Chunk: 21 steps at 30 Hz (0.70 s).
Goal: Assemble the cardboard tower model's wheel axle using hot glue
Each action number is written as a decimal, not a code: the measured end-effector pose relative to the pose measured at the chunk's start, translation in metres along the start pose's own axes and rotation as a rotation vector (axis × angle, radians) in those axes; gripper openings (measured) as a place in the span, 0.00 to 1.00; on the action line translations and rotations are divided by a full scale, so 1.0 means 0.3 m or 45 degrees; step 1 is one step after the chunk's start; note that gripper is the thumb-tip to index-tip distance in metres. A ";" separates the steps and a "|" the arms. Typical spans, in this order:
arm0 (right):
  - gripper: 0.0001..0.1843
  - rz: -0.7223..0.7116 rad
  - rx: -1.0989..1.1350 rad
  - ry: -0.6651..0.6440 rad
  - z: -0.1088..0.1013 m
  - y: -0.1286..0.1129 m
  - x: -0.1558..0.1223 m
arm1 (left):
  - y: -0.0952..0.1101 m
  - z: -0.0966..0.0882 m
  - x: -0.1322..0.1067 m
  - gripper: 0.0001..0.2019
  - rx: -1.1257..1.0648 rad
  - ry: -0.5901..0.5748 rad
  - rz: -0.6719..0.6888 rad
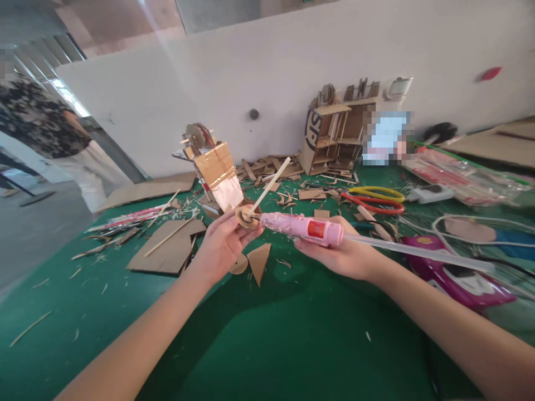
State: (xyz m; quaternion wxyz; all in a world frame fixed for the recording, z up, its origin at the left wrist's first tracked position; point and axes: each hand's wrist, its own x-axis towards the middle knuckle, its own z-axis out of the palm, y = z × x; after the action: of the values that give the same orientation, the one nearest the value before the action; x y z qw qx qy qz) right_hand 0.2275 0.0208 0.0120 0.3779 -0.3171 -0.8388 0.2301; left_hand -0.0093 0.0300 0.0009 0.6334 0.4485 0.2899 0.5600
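My left hand (221,242) is closed around a small round cardboard disc (246,218) with a thin wooden stick (271,184) poking up through it. My right hand (343,253) grips a pink hot glue gun (307,227), its nozzle touching the disc where the stick enters. A clear glue stick (418,253) trails out of the gun's back toward the right. Both hands hover above the green table (292,334).
A cardboard model with a wheel on top (213,167) stands behind my left hand. Cardboard sheets (167,250), scraps, red-and-yellow scissors (376,199), a cardboard shelf model (334,136), a purple tool (455,273) and cables lie around. A person (50,133) stands at far left.
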 end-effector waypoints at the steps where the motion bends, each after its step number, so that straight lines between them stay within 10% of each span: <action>1: 0.16 0.000 0.001 0.000 0.000 0.000 0.000 | 0.000 -0.001 0.000 0.11 -0.006 -0.005 -0.012; 21: 0.16 0.096 0.044 -0.027 0.012 0.025 -0.004 | 0.007 0.020 0.009 0.14 -0.083 0.103 -0.235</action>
State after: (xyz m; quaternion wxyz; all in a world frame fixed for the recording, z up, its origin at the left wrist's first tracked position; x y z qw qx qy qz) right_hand 0.2279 0.0246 0.0044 0.3655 -0.3396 -0.8261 0.2620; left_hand -0.0045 0.0310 0.0058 0.6843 0.3760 0.3369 0.5262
